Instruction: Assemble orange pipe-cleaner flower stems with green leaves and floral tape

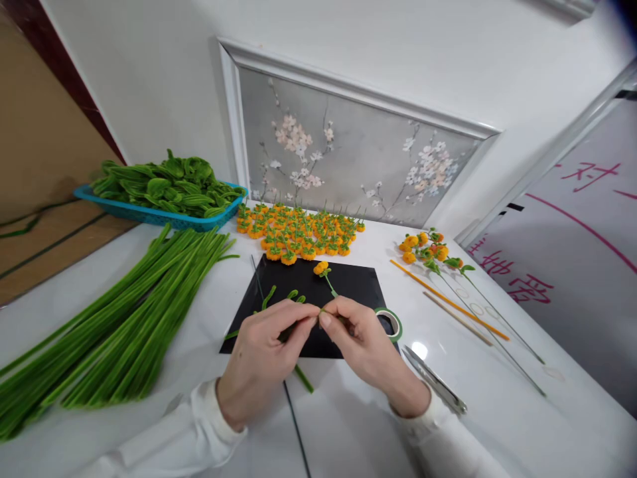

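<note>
Above a black mat, my left hand and my right hand meet fingertip to fingertip. Both are closed in a pinch, and a bit of green chenille stem shows between them. Curled green chenille pieces stick out behind my left hand; whether it holds them or they lie on the mat is hidden. Just beyond my right fingertips is an orange chenille flower with a green stem. A roll of green tape sits beside my right hand.
Long green chenille stems lie at left, below a blue tray heaped with green chenille leaves. Many orange flower heads stand behind the mat. At right are scissors, an orange stick and finished flower sprays.
</note>
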`<state>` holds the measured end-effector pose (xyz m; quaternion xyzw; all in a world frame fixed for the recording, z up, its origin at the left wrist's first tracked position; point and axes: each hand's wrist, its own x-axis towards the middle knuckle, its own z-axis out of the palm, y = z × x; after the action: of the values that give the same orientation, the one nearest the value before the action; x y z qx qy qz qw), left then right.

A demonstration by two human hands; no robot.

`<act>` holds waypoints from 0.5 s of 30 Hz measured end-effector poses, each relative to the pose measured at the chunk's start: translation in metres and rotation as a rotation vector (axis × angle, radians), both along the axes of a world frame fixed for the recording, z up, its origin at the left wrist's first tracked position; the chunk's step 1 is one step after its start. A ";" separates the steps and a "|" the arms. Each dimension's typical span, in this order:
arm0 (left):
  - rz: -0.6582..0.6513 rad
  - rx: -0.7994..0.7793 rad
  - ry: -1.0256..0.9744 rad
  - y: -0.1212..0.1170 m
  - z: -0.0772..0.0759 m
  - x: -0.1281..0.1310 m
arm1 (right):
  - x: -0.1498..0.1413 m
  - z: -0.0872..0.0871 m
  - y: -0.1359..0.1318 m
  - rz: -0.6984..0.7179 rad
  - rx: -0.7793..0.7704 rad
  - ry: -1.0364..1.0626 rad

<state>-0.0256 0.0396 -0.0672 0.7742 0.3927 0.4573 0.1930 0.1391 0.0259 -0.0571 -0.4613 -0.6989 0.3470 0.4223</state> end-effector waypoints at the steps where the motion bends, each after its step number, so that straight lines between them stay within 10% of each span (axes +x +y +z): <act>1: -0.004 -0.050 -0.019 0.001 0.000 0.000 | 0.001 0.001 0.000 -0.007 0.038 -0.027; 10: -0.408 -1.018 -0.330 0.006 0.017 -0.001 | 0.014 0.004 0.004 0.029 0.250 -0.203; 15: -0.437 -1.136 -0.445 0.004 0.014 -0.002 | 0.015 0.001 0.005 0.049 0.233 -0.201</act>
<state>-0.0274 0.0440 -0.0528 0.5003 0.3572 0.2782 0.7380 0.1540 0.0308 -0.0559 -0.4246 -0.7842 0.2259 0.3921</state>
